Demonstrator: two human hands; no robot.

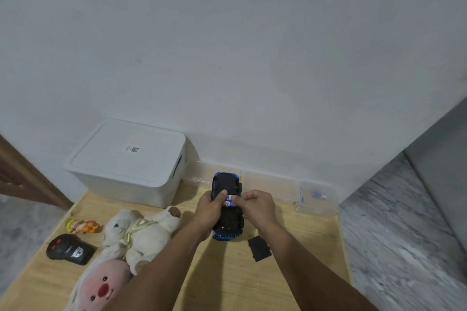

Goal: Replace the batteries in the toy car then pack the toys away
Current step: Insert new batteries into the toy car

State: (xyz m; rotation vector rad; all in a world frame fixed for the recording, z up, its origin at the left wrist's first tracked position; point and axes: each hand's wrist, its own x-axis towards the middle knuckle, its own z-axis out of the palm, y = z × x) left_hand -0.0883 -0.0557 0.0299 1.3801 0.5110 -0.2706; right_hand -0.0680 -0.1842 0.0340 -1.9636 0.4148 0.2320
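Observation:
A blue toy car lies upside down on the wooden table, its black underside facing up. My left hand grips the car's left side, thumb on the underside. My right hand pinches a white and purple battery lying across the open battery bay. The black battery cover lies on the table to the right of the car. A white lidded storage box stands at the back left.
On the left lie a white teddy bear, a pink plush, a black remote control and a small yellow-orange figure. Clear plastic containers line the back right by the wall. The table edge drops off at right.

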